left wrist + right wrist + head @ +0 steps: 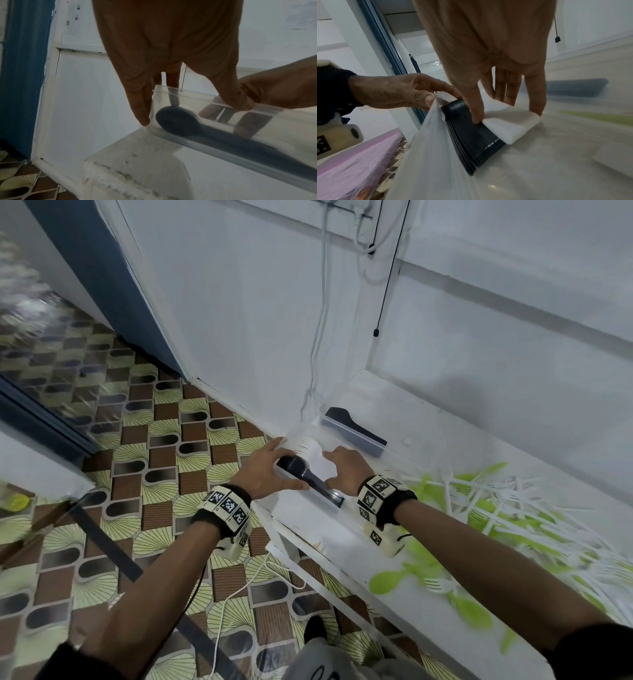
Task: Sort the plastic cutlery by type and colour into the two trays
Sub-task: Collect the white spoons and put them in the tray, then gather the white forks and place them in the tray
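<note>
A clear plastic tray (297,496) sits at the left end of the white table. Inside it lie a stack of black spoons (305,474) and, beside it, a stack of white spoons (313,453). My left hand (275,467) grips the tray's left end, thumb over the near wall (257,135) and fingers outside the end. My right hand (337,470) reaches into the tray and holds the white stack (508,128) between thumb and little finger, the thumb touching the black stack (471,135). A second clear tray (356,440) behind holds black cutlery (346,419).
Green spoons (390,580) and white forks (438,583) lie scattered over the table to the right. The table's front edge (342,570) drops to a patterned floor with a white cable (236,594). A black cord (376,332) hangs on the wall behind.
</note>
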